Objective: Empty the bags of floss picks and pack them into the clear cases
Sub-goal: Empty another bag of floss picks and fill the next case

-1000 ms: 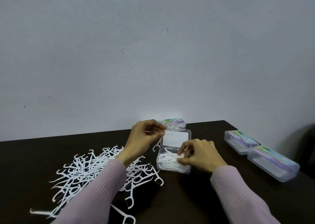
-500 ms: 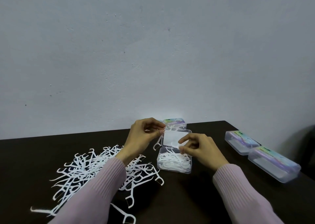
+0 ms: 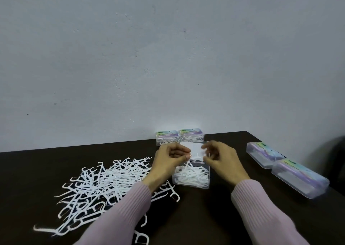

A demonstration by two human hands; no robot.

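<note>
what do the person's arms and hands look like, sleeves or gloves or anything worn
Both arms wear long, pale pink ribbed knit sleeves, the left sleeve and the right sleeve alike, each ending in a snug cuff at the wrist. The left hand and right hand are bare: no gloves. No rings, watch or bracelets show in this view, though the fingers are a little blurred.

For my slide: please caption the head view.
Left hand holds floss picks over the open case.

open clear case (image 3: 192, 179) half-filled, white floss picks (image 3: 104, 185) heaped left
</note>
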